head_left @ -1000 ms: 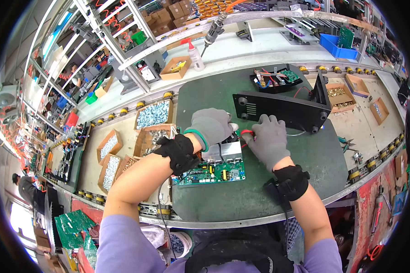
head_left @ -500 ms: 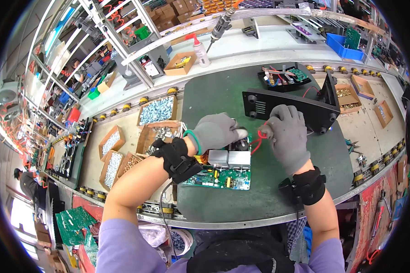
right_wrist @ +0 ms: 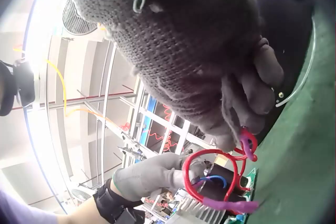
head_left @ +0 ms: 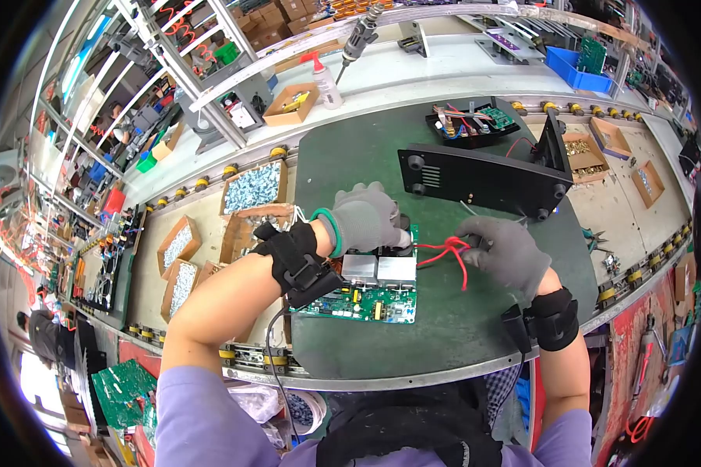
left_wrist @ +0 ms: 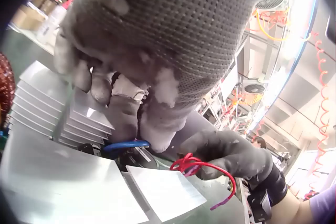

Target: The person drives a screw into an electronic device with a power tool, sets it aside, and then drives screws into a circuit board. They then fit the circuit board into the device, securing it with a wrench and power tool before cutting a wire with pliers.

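Note:
A green circuit board (head_left: 366, 305) with silver heatsinks (head_left: 397, 270) lies on the dark green mat. Over its far edge, my gloved left hand (head_left: 368, 219) has its fingers bent down among the parts. In the left wrist view, thumb and fingertips come together at a blue wire (left_wrist: 126, 144). My gloved right hand (head_left: 508, 253), to the right of the board, pinches a looped red wire (head_left: 450, 249) that stretches from the board. Purple ends (right_wrist: 231, 204) show on that wire in the right wrist view.
A black metal case (head_left: 483, 180) stands behind the right hand, a black tray of wired parts (head_left: 471, 123) beyond it. Boxes of small hardware (head_left: 253, 187) sit at left. Pliers (head_left: 592, 238) lie at right; a power screwdriver (head_left: 360, 37) hangs over the back.
The right hand first rose away from the board with the red wire, then moved right and lower, drawing the wire out sideways. The left hand has stayed over the board.

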Demonstrator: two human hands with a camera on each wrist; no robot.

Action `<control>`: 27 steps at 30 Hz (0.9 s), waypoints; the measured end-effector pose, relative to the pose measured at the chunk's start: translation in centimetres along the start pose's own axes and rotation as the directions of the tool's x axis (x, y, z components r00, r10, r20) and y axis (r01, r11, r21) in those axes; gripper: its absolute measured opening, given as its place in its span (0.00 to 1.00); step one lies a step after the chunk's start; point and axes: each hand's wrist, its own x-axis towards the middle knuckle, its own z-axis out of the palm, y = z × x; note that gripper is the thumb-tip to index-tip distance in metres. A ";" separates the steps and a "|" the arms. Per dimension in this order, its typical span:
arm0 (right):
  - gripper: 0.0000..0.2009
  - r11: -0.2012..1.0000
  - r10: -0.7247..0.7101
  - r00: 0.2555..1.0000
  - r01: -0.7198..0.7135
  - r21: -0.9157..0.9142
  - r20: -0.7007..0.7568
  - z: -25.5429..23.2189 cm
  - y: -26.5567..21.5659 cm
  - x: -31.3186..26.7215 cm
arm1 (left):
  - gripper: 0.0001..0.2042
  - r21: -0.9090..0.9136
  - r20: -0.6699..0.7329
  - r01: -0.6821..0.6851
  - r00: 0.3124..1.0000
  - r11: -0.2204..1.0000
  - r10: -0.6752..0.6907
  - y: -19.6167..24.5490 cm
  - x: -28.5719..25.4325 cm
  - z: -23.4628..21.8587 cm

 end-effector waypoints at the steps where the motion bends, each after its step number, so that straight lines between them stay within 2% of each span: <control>1: 0.12 0.999 -0.033 0.999 0.033 0.007 -0.042 0.5 0.4 -0.1 | 0.24 0.004 0.000 -0.003 1.000 1.000 0.003 0.1 -0.1 0.0; 6: 0.09 0.993 -0.117 0.977 0.113 -0.031 -0.178 1.6 0.7 -0.1 | 0.20 -0.035 -0.087 -0.028 0.996 0.999 0.025 -0.2 -0.3 0.9; 8: 0.07 0.996 -0.085 0.952 0.091 0.009 -0.296 1.3 -0.2 -0.4 | 0.20 -0.064 -0.089 -0.049 0.995 0.997 0.043 -0.7 0.0 1.3; 9: 0.07 0.996 -0.084 0.951 0.090 0.007 -0.299 1.4 -0.1 -0.3 | 0.19 -0.099 -0.090 -0.068 0.994 0.993 0.059 -0.9 0.1 1.4; 11: 0.05 0.973 -0.112 0.912 0.180 0.141 -0.395 2.1 0.3 0.1 | 0.19 -0.106 -0.103 -0.070 0.993 0.992 0.059 -0.9 0.0 1.4; 12: 0.05 0.973 -0.113 0.911 0.181 0.140 -0.395 2.5 0.5 0.3 | 0.19 -0.115 -0.114 -0.069 0.992 0.991 0.055 -0.9 0.0 1.4; 14: 0.05 0.886 0.065 0.947 0.090 0.454 -0.314 3.2 0.9 0.7 | 0.19 -0.120 -0.123 -0.066 0.991 0.991 0.051 -0.9 -0.1 1.5; 17: 0.06 0.882 0.137 0.930 0.043 0.470 -0.341 3.7 0.7 1.2 | 0.20 -0.127 -0.128 -0.086 0.989 0.988 0.070 -1.3 0.1 1.8; 18: 0.06 0.883 0.132 0.930 0.046 0.466 -0.342 3.7 0.7 1.2 | 0.21 -0.130 -0.126 -0.109 0.988 0.986 0.093 -1.5 0.3 1.9; 19: 0.06 0.956 -0.007 0.890 0.139 0.257 -0.455 3.8 0.7 1.2 | 0.21 -0.131 -0.134 -0.104 0.987 0.986 0.086 -1.4 0.6 2.1; 20: 0.06 0.974 -0.174 0.829 0.225 0.032 -0.532 3.9 0.6 1.4 | 0.21 -0.115 -0.140 -0.132 0.983 0.984 0.116 -1.3 0.8 2.3; 22: 0.06 0.982 -0.118 0.903 0.167 0.085 -0.414 3.2 0.5 0.9 | 0.22 -0.114 -0.140 -0.130 0.984 0.985 0.114 -1.2 0.2 1.9; 24: 0.07 0.914 -0.153 0.959 0.229 0.336 -0.237 2.6 2.5 1.0 | 0.23 -0.111 -0.136 -0.084 0.988 0.990 0.069 -0.9 0.3 1.8; 25: 0.06 0.863 -0.094 0.986 0.148 0.483 -0.136 2.7 3.0 1.0 | 0.22 -0.095 -0.136 -0.068 0.989 0.993 0.055 -1.0 0.6 2.0; 26: 0.06 0.740 -0.026 1.000 0.031 0.672 -0.017 2.2 2.2 0.6 | 0.23 -0.129 -0.141 -0.069 0.989 0.989 0.050 -1.1 0.7 2.0; 27: 0.06 0.739 -0.062 0.998 0.051 0.672 -0.008 2.3 1.9 0.6 | 0.23 -0.163 -0.145 -0.083 0.988 0.983 0.059 -1.2 0.7 2.0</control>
